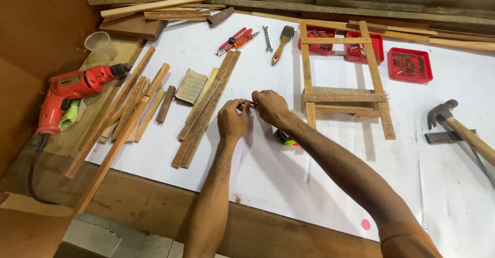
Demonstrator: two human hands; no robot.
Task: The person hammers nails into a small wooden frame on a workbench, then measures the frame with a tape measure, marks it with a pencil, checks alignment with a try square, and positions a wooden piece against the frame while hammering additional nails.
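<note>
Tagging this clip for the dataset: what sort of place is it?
Most likely a small woodworking bench. A red electric drill lies beside loose wooden strips, a claw hammer sits at the right, and a half-built slat frame rests by red trays of nails.

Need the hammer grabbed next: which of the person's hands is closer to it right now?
Right. The right hand is mid-table, still well left of the hammer at the right edge. The left hand sits just beyond it, farther from the hammer, fingertips meeting the right's.
</note>
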